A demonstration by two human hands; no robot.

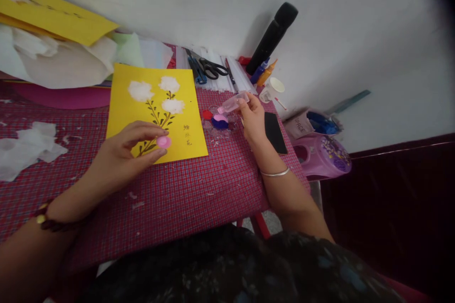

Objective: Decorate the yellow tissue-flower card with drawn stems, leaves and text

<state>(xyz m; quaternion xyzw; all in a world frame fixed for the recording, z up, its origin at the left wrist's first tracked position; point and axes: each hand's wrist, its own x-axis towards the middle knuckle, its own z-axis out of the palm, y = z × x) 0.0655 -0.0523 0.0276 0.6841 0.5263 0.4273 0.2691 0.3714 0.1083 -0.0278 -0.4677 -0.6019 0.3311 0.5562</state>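
Note:
Between the thumb and fingers of my left hand is a small pink bottle cap, held over the lower edge of a yellow sheet. That sheet carries three white fluffy flowers on painted stems, with handwritten characters at its right. My right hand grips a translucent pink paint bottle, tilted with its mouth down to the left. Right below the mouth lies a clear palette holding pink paint, dark blue paint and red paint.
Behind the palette lie scissors on white strips. A black cylinder, paint bottles and a paper cup stand by the wall. White tissue covers part of the checked tablecloth. A dark pad lies near the right edge.

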